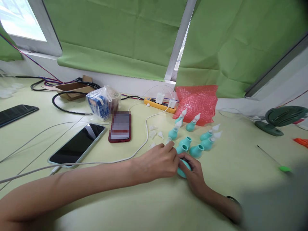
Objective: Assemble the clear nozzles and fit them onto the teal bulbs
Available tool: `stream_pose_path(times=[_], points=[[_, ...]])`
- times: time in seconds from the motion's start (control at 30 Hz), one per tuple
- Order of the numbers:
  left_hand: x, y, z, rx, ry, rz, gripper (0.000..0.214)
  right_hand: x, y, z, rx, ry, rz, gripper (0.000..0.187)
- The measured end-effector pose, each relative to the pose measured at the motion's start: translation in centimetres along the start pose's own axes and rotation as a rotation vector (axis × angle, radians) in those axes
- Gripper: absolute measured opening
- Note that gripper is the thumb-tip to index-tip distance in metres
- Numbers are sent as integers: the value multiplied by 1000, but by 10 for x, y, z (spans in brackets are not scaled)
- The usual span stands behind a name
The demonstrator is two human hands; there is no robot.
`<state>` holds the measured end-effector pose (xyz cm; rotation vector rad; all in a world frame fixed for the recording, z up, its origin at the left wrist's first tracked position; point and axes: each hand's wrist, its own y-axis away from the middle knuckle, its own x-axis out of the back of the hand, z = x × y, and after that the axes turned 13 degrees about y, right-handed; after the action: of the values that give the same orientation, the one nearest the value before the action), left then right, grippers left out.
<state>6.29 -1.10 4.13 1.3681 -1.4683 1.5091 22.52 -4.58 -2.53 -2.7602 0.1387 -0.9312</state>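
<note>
My right hand point(195, 173) is wrapped round a teal rubber bulb point(183, 170) lying on the pale green table point(154, 205). My left hand point(158, 162) reaches across from the left and pinches a small clear plastic tip point(168, 140) right above that bulb. Just beyond my fingers stand several more teal bulbs point(196, 150), some with clear tips fitted point(216, 127), some without. A few loose clear tips point(153, 134) lie to the left of them.
A dark phone point(78, 144) on a white cable and a red phone point(120, 126) lie to the left. Behind are a bagged carton point(101, 102), a yellow power strip point(160, 105), red bubble wrap point(197, 101) and a cardboard box point(72, 86). A green fan point(281, 118) stands at right.
</note>
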Motion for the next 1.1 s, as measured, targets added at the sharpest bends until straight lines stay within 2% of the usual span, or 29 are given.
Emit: stream_pose_path(times=[0.1, 0.27, 0.37, 0.43, 0.53, 0.67, 0.8, 0.93, 1.1], points=[[-1, 0, -2, 48, -16, 14, 15, 0, 0, 1, -8, 18, 13, 23], [-11, 3, 7, -91, -126, 82, 21, -1, -1, -1, -40, 3, 0, 24], [-12, 4, 13, -89, -188, 91, 19, -2, 0, -1, -42, 10, 5, 24], [-10, 3, 13, -36, -172, 58, 18, -2, 0, -1, -23, 15, 21, 23], [-5, -2, 11, 48, -55, -61, 15, -3, 2, 0, -3, 29, 52, 21], [0, -4, 3, 98, 46, -171, 13, -3, 3, 0, -2, 42, 87, 18], [1, -1, -8, 154, 133, -114, 16, -3, 3, 0, 14, 22, 67, 18], [-2, 1, -10, 18, 55, -98, 10, -3, 1, -1, -24, 30, 45, 20], [-7, 2, 4, -83, -127, 43, 18, -4, 1, -1, -38, 15, 48, 20]])
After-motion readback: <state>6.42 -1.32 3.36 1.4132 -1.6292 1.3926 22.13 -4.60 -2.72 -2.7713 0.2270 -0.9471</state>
